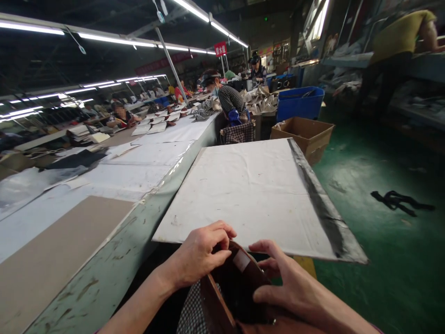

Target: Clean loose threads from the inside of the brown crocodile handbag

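A brown leather-like bag (222, 301) is low in the middle of the head view, its mouth spread open toward me. A small pale label (241, 260) shows on its inner wall, and the deeper inside is dark. My left hand (205, 253) pinches the far rim of the bag between thumb and fingers. Over the right rim lies my right hand (281, 278), with its thumb across the mouth and its fingers spread apart toward the outer side. The bag's lower part is out of frame. Checked cloth (193, 311) shows beneath it.
A white-covered board (243, 185) lies just beyond the bag. To the left runs a long worktable (139, 164) with a grey-brown sheet (69, 250). Farther off are a cardboard box (302, 132), a blue bin (301, 103) and several people. Black straps (396, 200) lie on the green floor.
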The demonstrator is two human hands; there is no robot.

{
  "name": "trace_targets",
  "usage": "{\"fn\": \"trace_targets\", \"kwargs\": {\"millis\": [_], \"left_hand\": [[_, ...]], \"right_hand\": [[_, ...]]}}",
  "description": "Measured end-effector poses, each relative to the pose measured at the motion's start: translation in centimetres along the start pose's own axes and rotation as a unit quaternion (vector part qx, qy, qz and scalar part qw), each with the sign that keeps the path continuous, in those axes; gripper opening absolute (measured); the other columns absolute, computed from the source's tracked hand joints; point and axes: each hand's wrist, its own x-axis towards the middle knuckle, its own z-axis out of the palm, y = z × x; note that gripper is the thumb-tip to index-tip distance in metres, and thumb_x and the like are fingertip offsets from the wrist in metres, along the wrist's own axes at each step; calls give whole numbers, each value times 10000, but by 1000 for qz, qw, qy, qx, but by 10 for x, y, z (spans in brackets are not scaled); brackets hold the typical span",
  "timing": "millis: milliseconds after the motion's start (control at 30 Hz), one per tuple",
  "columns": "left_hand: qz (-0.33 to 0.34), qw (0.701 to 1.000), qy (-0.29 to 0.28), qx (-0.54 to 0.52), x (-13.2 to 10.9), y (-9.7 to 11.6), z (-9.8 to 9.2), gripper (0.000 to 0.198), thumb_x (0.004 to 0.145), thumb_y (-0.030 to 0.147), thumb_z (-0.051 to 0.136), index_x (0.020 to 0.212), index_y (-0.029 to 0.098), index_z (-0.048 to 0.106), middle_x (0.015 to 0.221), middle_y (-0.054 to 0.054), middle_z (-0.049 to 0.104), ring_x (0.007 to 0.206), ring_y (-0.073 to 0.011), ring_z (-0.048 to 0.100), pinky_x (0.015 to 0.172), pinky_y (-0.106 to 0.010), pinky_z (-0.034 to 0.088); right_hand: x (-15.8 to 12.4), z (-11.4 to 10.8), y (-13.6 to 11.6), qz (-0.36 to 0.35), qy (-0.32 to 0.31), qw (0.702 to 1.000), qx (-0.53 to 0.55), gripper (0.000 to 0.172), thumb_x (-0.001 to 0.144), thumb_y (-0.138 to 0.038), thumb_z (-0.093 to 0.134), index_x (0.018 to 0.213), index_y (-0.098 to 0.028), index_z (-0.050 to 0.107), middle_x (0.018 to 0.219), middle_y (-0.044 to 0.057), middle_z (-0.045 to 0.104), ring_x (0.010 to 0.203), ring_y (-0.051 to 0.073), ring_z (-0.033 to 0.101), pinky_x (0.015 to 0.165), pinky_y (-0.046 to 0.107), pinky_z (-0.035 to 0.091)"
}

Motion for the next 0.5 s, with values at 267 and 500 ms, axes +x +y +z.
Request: {"fn": "trace_targets", "kwargs": {"millis": [267,500], "left_hand": [[-29,999,-21,26,2,3,6,194,798,38,568,723,194,481,939,55,637,827,-111,553,713,-229,373],[-58,996,-17,67,9,3,8,131,791,87,554,729,199,526,871,39,638,780,-137,546,658,-250,367]], "right_hand": [[-7,-3,48,-47,11,999,22,450,927,-464,557,1254,-155,567,1166,109,652,1069,250,621,901,334,495],[-2,-2,58,-52,51,994,-83,628,955,-609,380,1336,-143,557,941,83,684,798,182,621,676,240,467]]}}
